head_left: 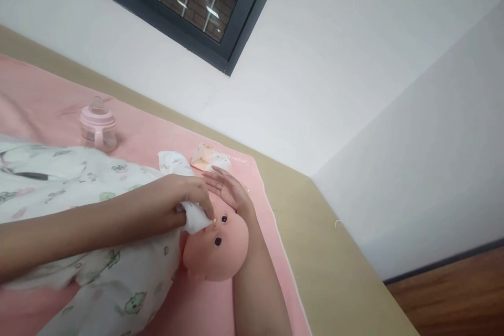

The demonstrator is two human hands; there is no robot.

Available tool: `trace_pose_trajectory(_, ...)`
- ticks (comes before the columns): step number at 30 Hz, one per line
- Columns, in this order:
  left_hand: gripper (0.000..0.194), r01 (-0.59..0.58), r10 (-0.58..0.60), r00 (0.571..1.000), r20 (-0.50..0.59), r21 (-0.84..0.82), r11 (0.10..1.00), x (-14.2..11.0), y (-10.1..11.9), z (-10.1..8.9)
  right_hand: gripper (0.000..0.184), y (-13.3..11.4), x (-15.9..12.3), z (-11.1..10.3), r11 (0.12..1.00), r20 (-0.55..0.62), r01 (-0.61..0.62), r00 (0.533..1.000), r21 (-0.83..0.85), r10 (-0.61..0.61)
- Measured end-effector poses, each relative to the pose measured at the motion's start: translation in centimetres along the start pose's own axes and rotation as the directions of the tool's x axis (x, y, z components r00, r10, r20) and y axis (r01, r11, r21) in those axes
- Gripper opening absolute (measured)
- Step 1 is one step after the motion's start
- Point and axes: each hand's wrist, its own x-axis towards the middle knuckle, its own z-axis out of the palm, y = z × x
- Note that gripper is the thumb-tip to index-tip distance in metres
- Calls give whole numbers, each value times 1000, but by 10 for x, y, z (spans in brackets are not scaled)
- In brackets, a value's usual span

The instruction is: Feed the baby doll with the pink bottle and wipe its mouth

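A baby doll (232, 252) lies on its back on a pink mat, its head toward the right and its eyes open. Its body is dressed in a white printed garment (129, 262). My left hand (185, 194) reaches in from the left over the doll's chest. The fingers pinch a white cloth (197, 219), which touches the doll's face around the nose and mouth. My right hand (226, 189) curves around the far side of the doll's head, palm toward it, fingers stretched out. Its forearm lies along the top of the head.
A pink-lidded baby bottle (98, 125) with a handle stands on the pink mat (205, 304) at the left. A small tissue pack (208, 157) lies beyond my right hand. The mat covers part of a beige table (315, 236) against a white wall, below a dark-framed window (226, 52).
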Motion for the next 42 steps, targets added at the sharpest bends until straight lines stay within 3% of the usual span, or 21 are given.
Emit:
trace_pose_trajectory(9, 46, 57, -58, 998, 11, 31, 998, 0, -5, 1, 40, 1, 1, -1, 1000, 2, 3, 1000, -24, -3)
trace_pose_trajectory(15, 52, 15, -14, 1000, -11, 11, 1000, 0, -11, -4, 39, 4, 2, -4, 1000, 15, 18, 1000, -14, -18)
trace_pose_trajectory(23, 54, 46, -38, 995, 93, -89, 995, -1, -10, -13, 39, 6, 4, -7, 1000, 20, 22, 1000, -1, -22)
trace_pose_trajectory(32, 52, -18, 3, 991, 134, 113, 993, -2, -7, -10, 40, 5, 2, -4, 1000, 10, 23, 1000, -12, -23)
trace_pose_trajectory(42, 56, 16, -44, 990, 130, 205, 979, -2, -5, -13, 42, 4, 0, -2, 999, 15, 28, 1000, -23, -27)
